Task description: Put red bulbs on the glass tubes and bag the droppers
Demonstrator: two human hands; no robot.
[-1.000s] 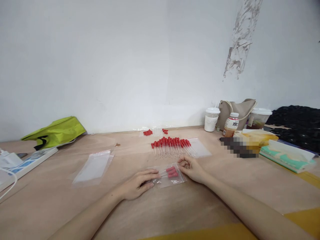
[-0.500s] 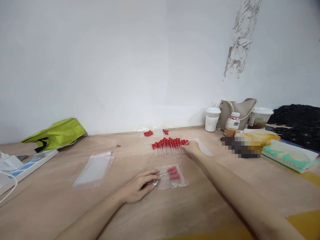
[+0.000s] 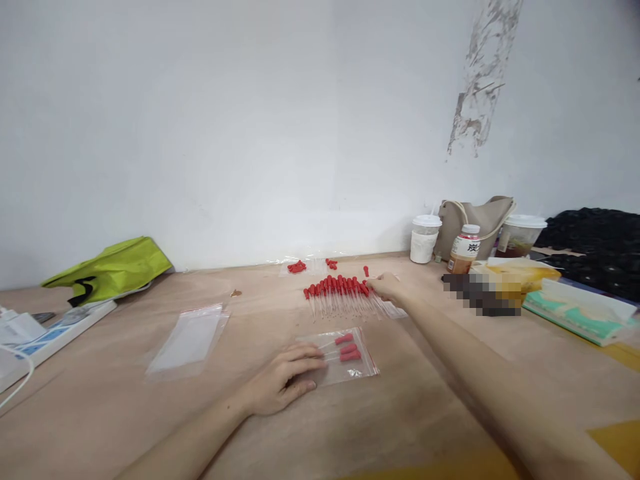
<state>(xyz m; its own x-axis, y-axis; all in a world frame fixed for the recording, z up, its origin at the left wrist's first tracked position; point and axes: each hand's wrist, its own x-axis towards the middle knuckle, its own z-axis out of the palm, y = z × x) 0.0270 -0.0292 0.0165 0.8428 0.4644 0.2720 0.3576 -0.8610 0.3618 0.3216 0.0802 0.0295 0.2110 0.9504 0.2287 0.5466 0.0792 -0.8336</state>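
A small clear zip bag point(image 3: 350, 375) lies in front of me with several red-bulbed droppers point(image 3: 349, 349) inside. My left hand point(image 3: 285, 375) rests on its left side, fingers stretched out over the plastic and the dropper stems. Behind the bag, a row of glass-like droppers with red bulbs point(image 3: 340, 285) is spread side by side, stems toward me. At the right end of that row, my right hand point(image 3: 389, 287) has its fingertips pinched together on a dropper, whose red bulb point(image 3: 366, 271) shows beside them. The stem of that dropper is hard to make out.
Loose red bulbs point(image 3: 297, 267) lie on plastic by the wall. Flat bags point(image 3: 187, 340) lie on the left, near a power strip point(image 3: 65, 333) and green pouch point(image 3: 120, 267). A cup point(image 3: 425, 240), bottle point(image 3: 465, 250) and tissue pack point(image 3: 575, 310) stand on the right.
My right hand has shifted slightly right and back, and a red bulb now stands apart at its fingertips. Under my left hand the zip bag has turned a little and lies flatter.
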